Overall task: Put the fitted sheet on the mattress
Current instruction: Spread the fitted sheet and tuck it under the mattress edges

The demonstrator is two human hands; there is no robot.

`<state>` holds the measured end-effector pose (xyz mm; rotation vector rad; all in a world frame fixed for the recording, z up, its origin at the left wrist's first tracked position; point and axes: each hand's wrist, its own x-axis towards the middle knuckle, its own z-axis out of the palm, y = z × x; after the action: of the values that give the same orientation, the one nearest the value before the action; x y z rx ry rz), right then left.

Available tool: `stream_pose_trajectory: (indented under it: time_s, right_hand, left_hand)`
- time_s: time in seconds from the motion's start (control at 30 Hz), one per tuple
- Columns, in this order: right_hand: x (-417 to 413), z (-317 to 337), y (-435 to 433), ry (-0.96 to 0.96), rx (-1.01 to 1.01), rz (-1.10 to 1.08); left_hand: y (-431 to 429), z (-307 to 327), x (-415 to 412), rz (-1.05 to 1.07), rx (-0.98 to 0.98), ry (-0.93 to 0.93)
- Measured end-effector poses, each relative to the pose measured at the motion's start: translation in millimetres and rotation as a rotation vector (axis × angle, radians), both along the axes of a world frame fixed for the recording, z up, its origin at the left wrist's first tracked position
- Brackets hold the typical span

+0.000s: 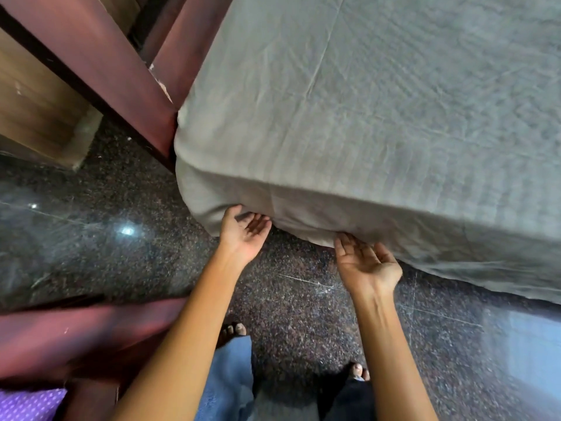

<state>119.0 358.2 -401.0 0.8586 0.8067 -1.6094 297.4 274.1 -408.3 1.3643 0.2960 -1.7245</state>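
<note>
A grey fitted sheet (349, 117) covers the top and the near corner of the mattress, and its lower hem hangs along the near side. My left hand (243, 232) is palm up under the sheet's bottom edge at the corner, thumb touching the cloth. Palm up too, my right hand (364, 262) has its fingertips pushed under the hem a little to the right. Neither hand is closed around the fabric. The mattress itself is hidden by the sheet.
A reddish-brown wooden bed frame (127, 74) runs along the mattress's left side. A wooden cabinet (39, 107) stands at far left. The floor (91, 232) is dark speckled polished stone. Another reddish panel (76, 338) and purple dotted cloth (27, 405) sit at lower left.
</note>
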Motion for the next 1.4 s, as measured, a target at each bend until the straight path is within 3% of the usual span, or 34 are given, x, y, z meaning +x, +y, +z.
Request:
stream_pose_trajectory:
  time_s: [0.33,0.57,0.9,1.07,1.13,1.27,1.4]
  right_hand:
    - [7,-22,-4,-0.025,-0.015,-0.09]
    - [1,-20,-19,0.044,-0.111,0.026]
    - [-2,-25,-24,0.06,-0.103,0.033]
    - [-2,-26,-23,-0.005,-0.181,-0.017]
    - [-5,-25,-22,-0.021,-0.21,0.004]
    - [-6,-11,-18,0.065,-0.117,0.131]
    - [2,-11,-11,0.18,0.038,0.273]
  left_hand:
    - [-3,-21,-2,-0.019,-0.107,0.055]
    - [-17,-22,-11,-0.042,-0.189,0.026]
    - [-18,-19,-17,0.002,-0.105,-0.032]
    - [-15,-13,-17,0.03,-0.09,0.032]
    - [-15,-12,-13,-0.075,-0.083,-0.064]
    - [-12,-17,-1,-0.391,0.018,-0.511]
    - [0,-18,11,-0.434,0.005,-0.52]
